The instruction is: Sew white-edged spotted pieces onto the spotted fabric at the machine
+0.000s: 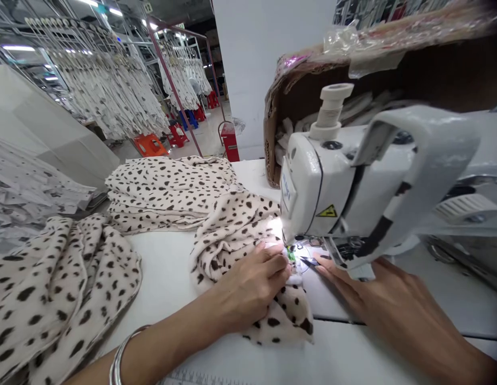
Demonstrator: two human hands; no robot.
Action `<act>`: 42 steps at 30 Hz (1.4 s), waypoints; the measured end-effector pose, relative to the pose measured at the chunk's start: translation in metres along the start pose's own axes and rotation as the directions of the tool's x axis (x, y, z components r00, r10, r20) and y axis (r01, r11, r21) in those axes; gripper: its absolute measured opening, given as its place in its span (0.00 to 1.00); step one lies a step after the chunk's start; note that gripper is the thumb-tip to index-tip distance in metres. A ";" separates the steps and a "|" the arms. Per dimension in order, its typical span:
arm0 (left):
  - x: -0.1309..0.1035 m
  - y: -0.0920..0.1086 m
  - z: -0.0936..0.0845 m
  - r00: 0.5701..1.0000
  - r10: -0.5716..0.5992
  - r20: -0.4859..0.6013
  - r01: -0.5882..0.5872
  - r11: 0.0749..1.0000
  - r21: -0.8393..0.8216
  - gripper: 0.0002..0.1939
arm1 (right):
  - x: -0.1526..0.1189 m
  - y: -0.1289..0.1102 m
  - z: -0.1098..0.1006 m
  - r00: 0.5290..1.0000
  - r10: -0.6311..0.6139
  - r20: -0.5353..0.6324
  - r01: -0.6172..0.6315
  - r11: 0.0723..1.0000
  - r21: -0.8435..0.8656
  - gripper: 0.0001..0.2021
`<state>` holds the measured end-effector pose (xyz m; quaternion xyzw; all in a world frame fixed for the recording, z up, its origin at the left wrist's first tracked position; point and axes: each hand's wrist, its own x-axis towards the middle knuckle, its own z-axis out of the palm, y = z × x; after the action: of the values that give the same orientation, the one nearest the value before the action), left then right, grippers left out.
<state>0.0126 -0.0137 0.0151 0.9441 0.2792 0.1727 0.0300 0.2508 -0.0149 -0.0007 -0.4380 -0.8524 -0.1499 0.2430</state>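
Note:
Spotted cream fabric [228, 230] lies bunched on the white table, left of and under the needle area of a white sewing machine [312, 182]. My left hand [258, 283] is closed on this fabric beside the lit presser foot, its fingers bent together. Right of the needle area, my right hand [372, 294] holds a small dark pointed tool [310, 261], which looks like thread snips, its tip towards the fabric edge. The machine head hides part of my right hand.
More spotted fabric [56, 289] lies at the left, and a folded pile [168, 192] sits behind. A cardboard box [272, 128] stands behind the machine. A ruler scale [200, 377] runs along the front edge. Garments [108, 85] hang far back.

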 end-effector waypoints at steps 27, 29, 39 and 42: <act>0.006 -0.007 0.003 0.996 0.092 -0.015 -0.087 0.979 0.184 0.13 | 0.000 0.001 0.011 0.997 -0.024 -0.068 0.024 1.000 -0.004 0.23; 0.004 -0.006 0.003 0.994 0.100 -0.033 -0.092 0.978 0.185 0.12 | -0.002 0.001 0.008 0.998 -0.007 -0.065 0.008 1.000 0.010 0.24; 0.003 -0.009 0.006 0.993 0.097 -0.061 -0.088 0.987 0.135 0.13 | 0.004 -0.006 0.006 0.990 -0.105 -0.091 0.110 0.993 0.051 0.23; 0.004 -0.013 0.007 0.993 0.103 -0.061 -0.093 0.986 0.137 0.13 | 0.004 -0.004 0.008 0.989 -0.119 -0.089 0.122 0.992 0.037 0.22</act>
<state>0.0118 -0.0005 0.0082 0.9501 0.2443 0.1869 -0.0515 0.2434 -0.0107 -0.0057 -0.3735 -0.8689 -0.1652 0.2796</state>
